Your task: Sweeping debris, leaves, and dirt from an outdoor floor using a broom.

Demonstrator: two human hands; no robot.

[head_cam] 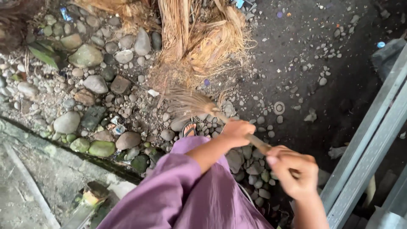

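The broom (199, 106) is a bundle of thin stiff fibres on a slim handle, judged light and springy at the fan-shaped tip, rigid along the handle. The left hand (238, 131) is wrapped closed around the handle just behind the bristles; the right hand (296, 174) is clenched round the handle's rear end. The bristles lie ahead of the left hand, over pebbles (127, 106) and dry husk (203, 42)

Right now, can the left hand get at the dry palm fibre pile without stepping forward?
Probably not. The left hand grips the broom handle near the body, and the dry fibre pile lies beyond the broom bristles, across open stones. Nothing blocks it; it just looks too far.
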